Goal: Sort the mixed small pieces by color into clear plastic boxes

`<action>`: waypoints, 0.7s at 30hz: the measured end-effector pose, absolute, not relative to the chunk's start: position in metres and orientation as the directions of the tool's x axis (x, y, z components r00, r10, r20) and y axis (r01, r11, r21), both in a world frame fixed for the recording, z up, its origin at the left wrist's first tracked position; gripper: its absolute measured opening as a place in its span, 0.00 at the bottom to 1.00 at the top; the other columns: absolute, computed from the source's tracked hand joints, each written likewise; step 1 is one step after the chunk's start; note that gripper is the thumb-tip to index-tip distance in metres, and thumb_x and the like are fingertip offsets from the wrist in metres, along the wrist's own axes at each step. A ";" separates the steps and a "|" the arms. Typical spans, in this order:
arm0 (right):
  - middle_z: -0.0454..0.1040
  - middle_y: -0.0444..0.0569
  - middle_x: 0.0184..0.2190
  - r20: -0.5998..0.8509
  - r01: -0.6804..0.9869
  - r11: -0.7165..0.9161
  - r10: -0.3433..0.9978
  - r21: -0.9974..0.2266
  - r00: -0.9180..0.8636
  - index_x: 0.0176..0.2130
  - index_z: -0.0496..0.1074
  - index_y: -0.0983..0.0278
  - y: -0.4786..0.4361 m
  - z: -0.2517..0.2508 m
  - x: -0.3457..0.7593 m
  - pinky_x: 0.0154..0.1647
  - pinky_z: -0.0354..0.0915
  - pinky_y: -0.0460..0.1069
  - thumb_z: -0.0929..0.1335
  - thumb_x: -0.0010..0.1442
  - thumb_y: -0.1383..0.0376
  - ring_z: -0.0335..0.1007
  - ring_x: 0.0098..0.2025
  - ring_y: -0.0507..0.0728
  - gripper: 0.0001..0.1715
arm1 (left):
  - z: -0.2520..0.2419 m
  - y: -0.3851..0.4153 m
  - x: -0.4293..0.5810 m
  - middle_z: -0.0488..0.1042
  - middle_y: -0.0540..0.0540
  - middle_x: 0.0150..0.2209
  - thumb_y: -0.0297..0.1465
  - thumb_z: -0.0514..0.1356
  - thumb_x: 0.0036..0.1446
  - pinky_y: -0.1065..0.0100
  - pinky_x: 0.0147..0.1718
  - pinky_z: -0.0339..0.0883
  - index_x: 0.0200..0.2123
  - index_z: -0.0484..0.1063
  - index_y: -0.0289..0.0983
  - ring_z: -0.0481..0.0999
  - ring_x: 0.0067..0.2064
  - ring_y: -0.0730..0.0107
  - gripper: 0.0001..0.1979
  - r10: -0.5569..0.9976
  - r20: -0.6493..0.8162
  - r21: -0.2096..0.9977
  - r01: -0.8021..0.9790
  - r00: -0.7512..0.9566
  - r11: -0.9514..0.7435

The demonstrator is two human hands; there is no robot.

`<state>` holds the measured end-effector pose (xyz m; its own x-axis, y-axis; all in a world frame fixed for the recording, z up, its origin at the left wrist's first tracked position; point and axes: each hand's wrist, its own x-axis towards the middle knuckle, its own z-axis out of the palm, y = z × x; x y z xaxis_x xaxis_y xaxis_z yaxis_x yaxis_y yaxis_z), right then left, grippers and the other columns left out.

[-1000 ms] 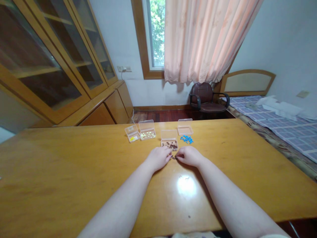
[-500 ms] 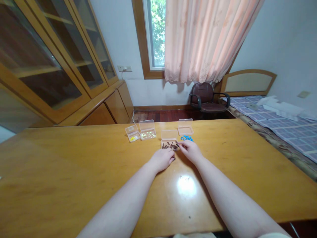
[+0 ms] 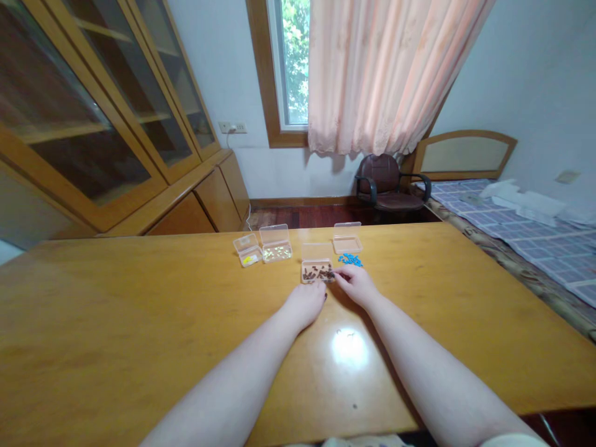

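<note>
My left hand rests in front of a clear plastic box holding small dark brown pieces. Its fingers are curled together near the box's front edge, with a dark spot at the thumb tip; whatever they hold is hidden. At the box's right end, my right hand has thumb and forefinger pinched over the brown pieces. Anything between those fingertips is too small to name. Just beyond the right hand lies a pile of small blue pieces on the table.
An open clear box stands behind the blue pile. To the left are an open box with pale pieces and a smaller one with a yellow item. Small thin bits and a dark speck lie on the wooden table.
My left hand has drawn slightly back from the box's front edge, and its fingers are more tucked in. The right hand stays at the box's right end.
</note>
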<state>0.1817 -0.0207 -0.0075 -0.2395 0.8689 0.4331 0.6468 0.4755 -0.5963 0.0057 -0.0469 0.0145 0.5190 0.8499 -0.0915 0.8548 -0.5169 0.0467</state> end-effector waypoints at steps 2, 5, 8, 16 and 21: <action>0.77 0.49 0.28 0.433 0.643 0.475 0.870 -0.601 -0.238 0.34 0.77 0.63 -0.020 -0.008 0.182 0.32 0.65 0.47 0.65 0.58 0.66 0.70 0.29 0.53 0.10 | 0.014 -0.048 0.008 0.75 0.37 0.39 0.30 0.46 0.64 0.60 0.38 0.71 0.44 0.67 0.32 0.77 0.40 0.57 0.13 0.862 -0.096 0.040 0.867 0.498 -0.497; 0.77 0.49 0.28 0.431 0.636 0.474 0.871 -0.608 -0.237 0.34 0.77 0.64 -0.020 -0.007 0.182 0.32 0.65 0.47 0.65 0.58 0.66 0.70 0.29 0.54 0.10 | 0.016 -0.048 0.009 0.75 0.37 0.40 0.30 0.46 0.64 0.59 0.38 0.71 0.44 0.66 0.32 0.77 0.40 0.57 0.13 0.862 -0.099 0.045 0.868 0.497 -0.495; 0.77 0.49 0.28 0.423 0.623 0.476 0.872 -0.621 -0.245 0.34 0.77 0.64 -0.021 -0.006 0.182 0.32 0.65 0.47 0.65 0.58 0.65 0.70 0.29 0.54 0.11 | 0.019 -0.043 0.006 0.75 0.38 0.40 0.31 0.46 0.64 0.59 0.38 0.70 0.44 0.66 0.33 0.77 0.40 0.56 0.13 0.872 -0.060 0.063 0.873 0.487 -0.483; 0.76 0.48 0.27 0.416 0.628 0.459 0.881 -0.628 -0.227 0.35 0.77 0.64 -0.019 -0.009 0.180 0.32 0.64 0.47 0.64 0.58 0.65 0.69 0.29 0.53 0.11 | 0.016 -0.022 -0.008 0.74 0.40 0.41 0.34 0.50 0.63 0.59 0.44 0.66 0.46 0.66 0.36 0.74 0.44 0.58 0.12 0.947 0.166 0.154 0.942 0.274 -0.299; 0.73 0.48 0.28 0.476 0.659 0.467 0.860 -0.589 -0.185 0.40 0.75 0.65 -0.017 -0.008 0.182 0.33 0.65 0.49 0.64 0.59 0.65 0.66 0.28 0.53 0.12 | 0.002 -0.017 -0.017 0.58 0.34 0.61 0.37 0.62 0.54 0.54 0.58 0.54 0.62 0.49 0.36 0.58 0.62 0.52 0.37 0.905 0.382 0.285 0.908 0.188 -0.309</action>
